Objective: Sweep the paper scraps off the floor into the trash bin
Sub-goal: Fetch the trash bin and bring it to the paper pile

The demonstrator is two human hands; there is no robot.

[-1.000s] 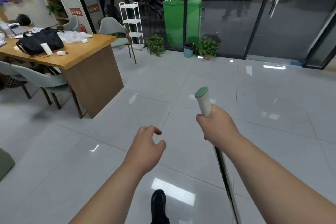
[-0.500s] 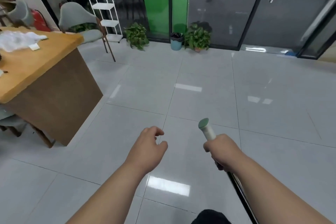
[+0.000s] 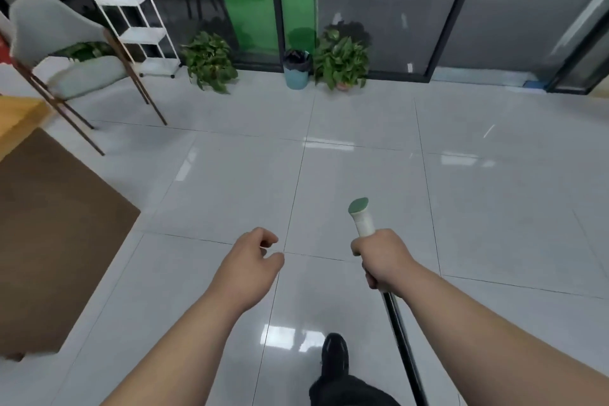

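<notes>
Right hand (image 3: 382, 260) is clamping the broom handle (image 3: 362, 219), well short of the trash bin (image 3: 296, 77); left hand (image 3: 253, 260) is hanging loosely curled, holding nothing.

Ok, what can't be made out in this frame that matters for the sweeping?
- Tool end, head view: the pole gripped by the right hand runs off the bottom edge, so whether it is a broom cannot be told.
- Paper scraps: none can be made out on the floor.
- Bin: too far and small to read its contents.
- Chair: motion-blurred.
</notes>
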